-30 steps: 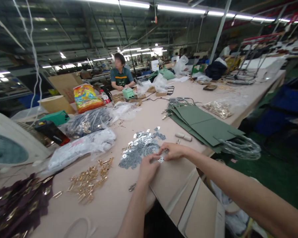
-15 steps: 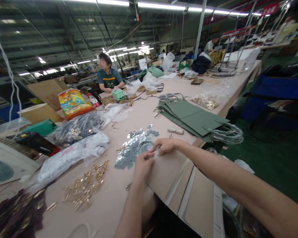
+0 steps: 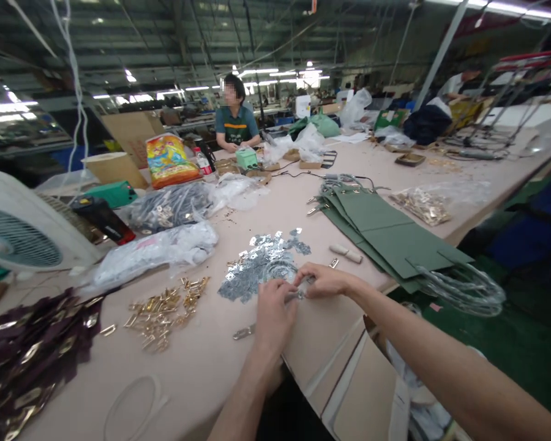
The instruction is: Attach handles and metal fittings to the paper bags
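Note:
My left hand (image 3: 276, 313) and my right hand (image 3: 324, 282) meet over the table, fingertips pinched close together. Something small and greyish shows between them, too small to name. Just beyond my fingers lies a pile of thin silvery metal plates (image 3: 252, 272), with a round clear dish or coil (image 3: 279, 269) at its near side. A single metal buckle-like piece (image 3: 243, 332) rests left of my left wrist. Gold-coloured metal fittings (image 3: 163, 312) are heaped further left. Beyond my right hand are a small metal fitting (image 3: 333, 263) and a pale rolled piece (image 3: 346, 253).
Green panels with wrapped handles (image 3: 390, 226) are stacked at the right. Dark strips with gold fittings (image 3: 32, 361) lie at the left, near a fan (image 3: 22, 226). A plastic bag (image 3: 153, 254) lies on the table (image 3: 202, 367). Another person (image 3: 237, 119) sits across.
The view has turned to the left, so things appear further right. My hands stay pinched together near the plate pile; a greyish bit now shows between the fingers.

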A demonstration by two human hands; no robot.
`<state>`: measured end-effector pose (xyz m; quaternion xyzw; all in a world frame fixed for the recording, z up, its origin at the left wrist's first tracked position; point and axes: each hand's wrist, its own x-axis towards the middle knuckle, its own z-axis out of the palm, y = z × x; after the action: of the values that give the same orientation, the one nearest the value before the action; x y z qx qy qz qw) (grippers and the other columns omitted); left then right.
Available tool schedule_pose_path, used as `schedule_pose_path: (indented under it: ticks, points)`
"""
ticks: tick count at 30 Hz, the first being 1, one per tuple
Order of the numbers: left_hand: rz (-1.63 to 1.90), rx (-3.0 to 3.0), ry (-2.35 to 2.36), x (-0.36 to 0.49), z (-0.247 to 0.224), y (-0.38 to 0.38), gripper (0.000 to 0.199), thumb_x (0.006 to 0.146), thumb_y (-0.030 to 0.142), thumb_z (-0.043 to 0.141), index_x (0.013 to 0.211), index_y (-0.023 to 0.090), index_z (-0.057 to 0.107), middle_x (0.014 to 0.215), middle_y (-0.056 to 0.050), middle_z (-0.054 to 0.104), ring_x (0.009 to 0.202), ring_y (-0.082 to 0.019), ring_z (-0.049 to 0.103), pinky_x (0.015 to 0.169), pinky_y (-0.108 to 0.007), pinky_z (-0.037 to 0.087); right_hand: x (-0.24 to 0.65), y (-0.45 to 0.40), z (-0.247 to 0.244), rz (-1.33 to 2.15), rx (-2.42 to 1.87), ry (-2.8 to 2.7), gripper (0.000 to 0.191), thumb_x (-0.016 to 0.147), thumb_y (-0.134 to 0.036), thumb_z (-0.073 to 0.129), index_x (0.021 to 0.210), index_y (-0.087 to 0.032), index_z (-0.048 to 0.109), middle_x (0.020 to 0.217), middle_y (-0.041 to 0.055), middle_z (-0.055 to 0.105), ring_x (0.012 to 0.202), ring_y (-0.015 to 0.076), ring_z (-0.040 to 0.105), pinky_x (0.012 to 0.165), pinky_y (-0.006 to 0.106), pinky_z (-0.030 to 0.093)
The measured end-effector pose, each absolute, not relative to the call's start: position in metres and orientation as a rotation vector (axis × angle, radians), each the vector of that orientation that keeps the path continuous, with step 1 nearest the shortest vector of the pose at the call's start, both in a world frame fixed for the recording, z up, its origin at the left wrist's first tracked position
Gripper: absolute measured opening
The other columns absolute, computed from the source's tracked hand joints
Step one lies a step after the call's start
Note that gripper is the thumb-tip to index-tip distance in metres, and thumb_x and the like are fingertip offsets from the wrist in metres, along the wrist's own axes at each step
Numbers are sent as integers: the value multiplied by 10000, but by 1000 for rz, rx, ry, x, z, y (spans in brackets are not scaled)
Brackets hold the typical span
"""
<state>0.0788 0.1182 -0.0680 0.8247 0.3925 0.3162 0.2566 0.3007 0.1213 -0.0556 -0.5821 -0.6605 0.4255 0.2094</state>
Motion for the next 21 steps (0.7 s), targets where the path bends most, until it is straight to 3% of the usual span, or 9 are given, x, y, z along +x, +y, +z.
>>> schedule_pose_path:
  ticks: [3, 9, 14, 18, 21]
  points:
    - [859, 2272, 931, 79, -72, 111, 290, 888, 41, 607, 1051, 258, 709, 1081, -33, 723, 1098, -246, 617, 984, -425, 534, 301, 120, -58, 1144, -1610, -1790, 404, 610, -193, 708, 1009, -219, 768, 1099, 31, 714, 1062, 260, 634, 932, 351, 519]
    - [916, 2492, 837, 76, -86, 103, 277, 1015, 116, 485, 1200, 221, 663, 1205, -70, 698, 1153, -237, 602, 1037, -411, 532, 304, 122, -63, 1143, -1558, -1794, 387, 653, -212, 706, 1039, -213, 730, 1175, 63, 674, 1142, 274, 619, 1078, 425, 455]
    - [892, 2502, 950, 77, -89, 99, 280, 1014, 194, 539, 1282, 223, 615, 1266, -78, 686, 1211, -254, 594, 1100, -448, 495, 301, 120, -63, 1114, -1509, -1786, 364, 690, -193, 677, 1052, -221, 704, 1179, 70, 667, 1164, 264, 607, 1103, 430, 445]
    - [948, 2462, 1020, 83, -94, 103, 194, 1017, 234, 575, 1194, 239, 652, 1189, -59, 715, 1124, -243, 617, 978, -444, 537, 299, 114, -65, 1072, -1428, -1811, 321, 748, -201, 672, 1066, -227, 704, 1242, 85, 667, 1244, 270, 577, 1165, 457, 408]
    - [1010, 2445, 1022, 85, -99, 108, 159, 1016, 236, 594, 1154, 242, 672, 1144, -42, 727, 1064, -232, 614, 913, -438, 539, 313, 116, -63, 1046, -1397, -1706, 334, 831, -310, 712, 1158, -241, 702, 1319, 85, 658, 1276, 271, 581, 1177, 463, 413]
